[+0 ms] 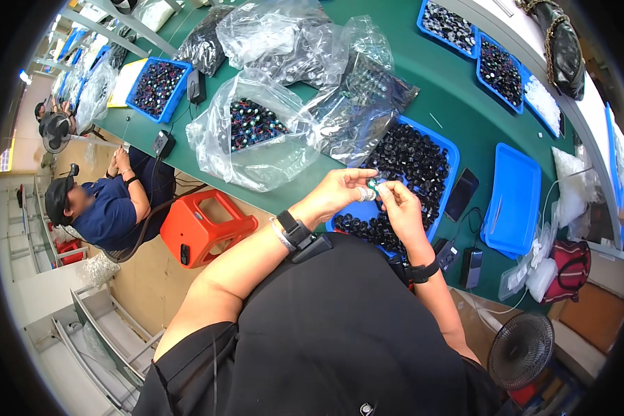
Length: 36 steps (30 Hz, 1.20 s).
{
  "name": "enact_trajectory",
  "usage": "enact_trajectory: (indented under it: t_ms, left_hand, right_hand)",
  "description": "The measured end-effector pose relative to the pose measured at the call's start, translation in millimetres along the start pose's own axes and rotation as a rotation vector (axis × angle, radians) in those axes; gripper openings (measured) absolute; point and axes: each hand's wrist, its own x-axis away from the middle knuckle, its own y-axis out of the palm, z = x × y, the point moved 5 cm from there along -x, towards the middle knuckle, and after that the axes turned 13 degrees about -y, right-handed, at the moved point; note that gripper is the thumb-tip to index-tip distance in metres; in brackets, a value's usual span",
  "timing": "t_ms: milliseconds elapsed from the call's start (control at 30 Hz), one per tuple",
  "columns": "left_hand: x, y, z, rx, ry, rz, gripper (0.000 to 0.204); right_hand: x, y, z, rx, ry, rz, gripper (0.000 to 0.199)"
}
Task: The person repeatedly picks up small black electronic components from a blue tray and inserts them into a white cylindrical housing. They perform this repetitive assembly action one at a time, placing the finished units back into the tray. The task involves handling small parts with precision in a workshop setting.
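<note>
Black shirt (pixel 340 312) is filling the foreground. Left hand (pixel 341 192) and right hand (pixel 403 211) are pinching a small green piece (pixel 372 184) between them over the blue tray (pixel 454 165) — a slackening pinch could be losing it among the black parts (pixel 416 156)

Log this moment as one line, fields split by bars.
left hand: pinching small green part | right hand: at same part | below: blue tray, black parts
</note>
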Motion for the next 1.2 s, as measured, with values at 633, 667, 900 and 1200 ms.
enact_trajectory:
  t_ms: [633,667,900,1200]
  left_hand:
    - [-13.0,-8.9,-5.5,-0.033,-0.051,0.124,0.027]
    - [-14.5,-9.7,-6.8,-0.060,-0.040,0.124,0.024]
    - [-1.0,-0.9,9.2,-0.642,0.204,0.398,0.021]
    - [-1.2,-109.8,19.1,0.176,0.238,0.659,0.015]
  right_hand:
    - [-3.6,2.4,-5.8,0.235,0.002,-0.025,0.013]
    - [-3.0,3.1,-2.5,0.207,-0.008,-0.031,0.013]
    - [2.5,12.5,-6.2,0.104,0.138,-0.063,0.014]
    - [7.7,0.2,26.9,-0.015,0.275,-0.038,0.015]
